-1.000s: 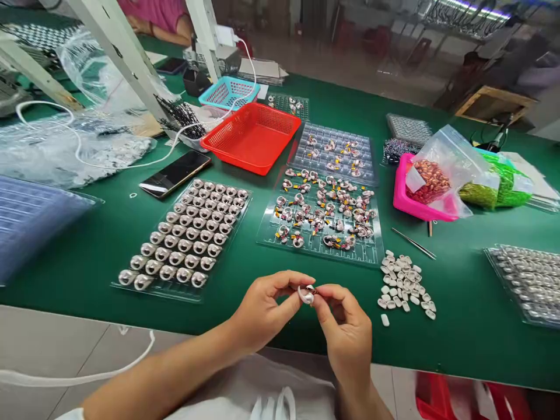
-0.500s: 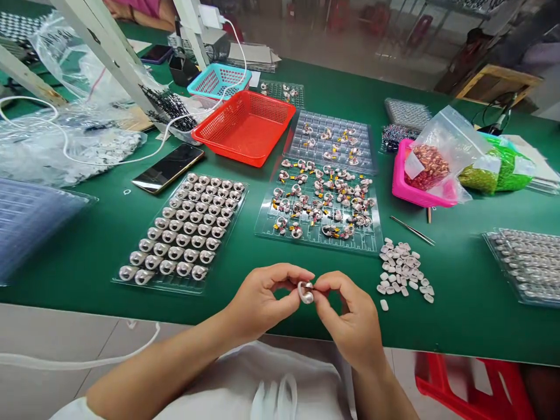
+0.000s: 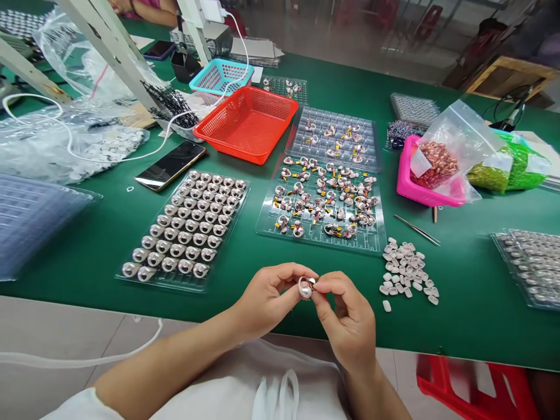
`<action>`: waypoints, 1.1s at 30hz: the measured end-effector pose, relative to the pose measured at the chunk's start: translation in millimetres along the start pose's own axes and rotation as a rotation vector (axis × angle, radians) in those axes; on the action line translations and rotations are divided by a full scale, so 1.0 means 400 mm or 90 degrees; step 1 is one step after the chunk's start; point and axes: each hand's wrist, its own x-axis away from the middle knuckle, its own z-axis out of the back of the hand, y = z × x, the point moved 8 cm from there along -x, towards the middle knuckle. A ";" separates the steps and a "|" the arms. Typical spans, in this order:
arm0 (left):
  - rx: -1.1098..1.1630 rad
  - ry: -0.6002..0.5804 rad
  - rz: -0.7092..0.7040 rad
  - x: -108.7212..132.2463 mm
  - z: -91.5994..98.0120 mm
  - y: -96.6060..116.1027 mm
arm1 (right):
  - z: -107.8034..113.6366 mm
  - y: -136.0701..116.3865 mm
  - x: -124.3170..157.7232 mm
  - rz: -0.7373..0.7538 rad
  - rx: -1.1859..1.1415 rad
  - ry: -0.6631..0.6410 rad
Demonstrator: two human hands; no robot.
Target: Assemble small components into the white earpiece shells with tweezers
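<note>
Between my two hands, just over the table's front edge, is a small shiny ring-shaped part (image 3: 305,287). My left hand (image 3: 273,294) pinches its left side with thumb and forefinger. At its right side the thumb and forefinger of my right hand (image 3: 345,309) are closed on it too; fine details between the fingertips are too small to tell. A clear tray (image 3: 271,224) beyond my hands carries wired parts with yellow bits. To the left, another clear tray (image 3: 164,284) bears rows of shiny ring-shaped parts. Small whitish caps (image 3: 405,265) lie loose to the right.
Tweezers (image 3: 417,230) lie beyond the caps. A red basket (image 3: 249,131), a phone (image 3: 170,165) and stacked trays (image 3: 39,216) are at the left. A pink basket (image 3: 405,189) holds bagged red parts. A person's arm (image 3: 155,13) shows at the far left.
The ring-shaped part has turned between my fingers, so its round opening now shows more. The camera view has shifted slightly.
</note>
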 end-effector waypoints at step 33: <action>0.231 -0.112 0.268 -0.018 -0.016 -0.055 | -0.013 -0.025 -0.030 -0.043 0.077 -0.092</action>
